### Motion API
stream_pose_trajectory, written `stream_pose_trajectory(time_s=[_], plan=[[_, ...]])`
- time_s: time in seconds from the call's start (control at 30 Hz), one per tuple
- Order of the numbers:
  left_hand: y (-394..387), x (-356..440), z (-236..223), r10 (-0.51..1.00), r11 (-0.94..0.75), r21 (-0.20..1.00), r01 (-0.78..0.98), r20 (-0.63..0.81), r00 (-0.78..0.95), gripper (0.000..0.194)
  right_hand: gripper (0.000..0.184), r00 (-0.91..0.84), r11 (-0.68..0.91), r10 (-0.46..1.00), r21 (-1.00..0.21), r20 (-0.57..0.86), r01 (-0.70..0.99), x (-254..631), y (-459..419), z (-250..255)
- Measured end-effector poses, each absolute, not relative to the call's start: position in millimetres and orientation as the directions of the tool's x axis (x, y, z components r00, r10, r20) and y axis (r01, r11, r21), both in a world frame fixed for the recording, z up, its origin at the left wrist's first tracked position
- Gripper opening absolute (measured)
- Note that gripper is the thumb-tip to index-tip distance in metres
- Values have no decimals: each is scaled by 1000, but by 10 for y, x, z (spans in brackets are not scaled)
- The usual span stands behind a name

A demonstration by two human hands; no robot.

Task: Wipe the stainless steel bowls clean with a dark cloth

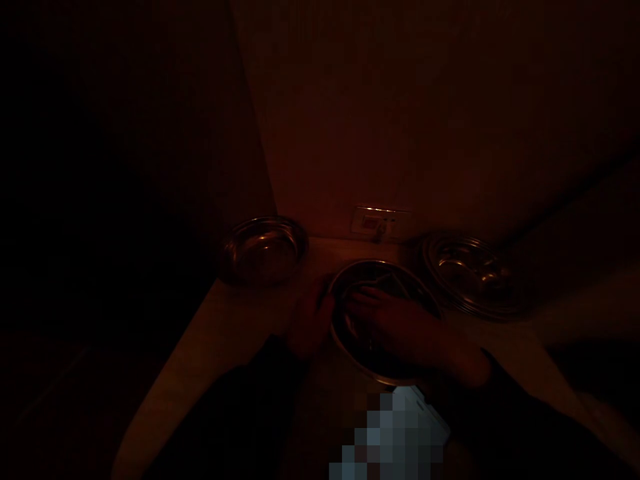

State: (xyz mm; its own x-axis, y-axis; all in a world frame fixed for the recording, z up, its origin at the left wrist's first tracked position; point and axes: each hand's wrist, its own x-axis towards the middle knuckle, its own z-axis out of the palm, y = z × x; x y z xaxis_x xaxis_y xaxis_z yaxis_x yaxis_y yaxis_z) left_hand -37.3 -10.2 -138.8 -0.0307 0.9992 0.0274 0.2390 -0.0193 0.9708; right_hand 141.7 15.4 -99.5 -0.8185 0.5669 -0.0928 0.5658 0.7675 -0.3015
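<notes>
The view is very dark. A round metal bowl (385,381) with a thin bright rim sits on the table in front of me. At its left side my left hand (311,320) grips the rim, thumb and fingers around the edge. Reaching in from the right, my right hand (400,327) lies inside the bowl, its fingers stretched out to the left and pressed low. Something dark with pale straight edges shows beside the fingers, but I cannot make out what it is.
A shallow metal bowl (265,257) stands at the table's back left corner. Stacked metal plates (473,277) lie at the right. A switch and socket panel (380,221) is on the wall behind. A lit phone (420,420), partly pixelated, is below the bowl. The wooden table (165,400) ends at the left.
</notes>
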Motion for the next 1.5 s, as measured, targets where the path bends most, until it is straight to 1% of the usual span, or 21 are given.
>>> stream_pose_trajectory(time_s=[0.07,0.17,0.27,0.33,0.43,0.53,0.67,0.77,0.87,1.03,1.1,1.17,1.33,1.5], plan=[[-108,-370,-1396,998,-13,966,258,26,-50,41,47,-857,786,507,-362,-88,502,1402,120,-957],[-114,-369,-1413,997,-43,966,257,59,-53,39,48,-886,776,447,-439,-124,453,1394,72,-883],[-119,-366,-1402,997,-35,968,248,52,-64,36,43,-890,739,424,-505,-165,446,1405,42,-833],[-120,-364,-1381,997,-6,969,246,26,-79,35,41,-887,726,429,-518,-172,452,1407,33,-828],[-115,-371,-1362,997,16,973,231,4,-83,34,43,-875,735,459,-488,-154,472,1388,39,-854],[-104,-386,-1377,994,21,972,235,4,-106,32,43,-850,746,508,-421,-140,515,1368,80,-902],[-94,-394,-1396,993,31,972,232,-4,-116,28,44,-783,721,609,-324,-126,612,1397,174,-987],[-90,-390,-1398,995,22,979,200,-1,-101,26,45,-765,720,631,-273,-124,638,1432,214,-1031],[-84,-385,-1406,992,15,975,224,13,-124,26,45,-793,747,600,-283,-102,602,1433,200,-1016],[-82,-376,-1405,990,61,963,262,-24,-141,31,49,-866,778,493,-407,-78,480,1381,124,-908],[-83,-375,-1395,993,51,962,267,-20,-119,34,49,-889,779,449,-448,-91,439,1367,95,-878],[-86,-376,-1384,995,30,965,262,-5,-95,36,47,-898,778,428,-464,-101,423,1359,74,-867],[-97,-384,-1363,997,21,967,254,-2,-76,39,43,-862,768,494,-410,-110,492,1350,88,-912],[-99,-393,-1355,998,-13,961,277,28,-51,38,44,-777,729,620,-290,-106,621,1403,192,-990]])
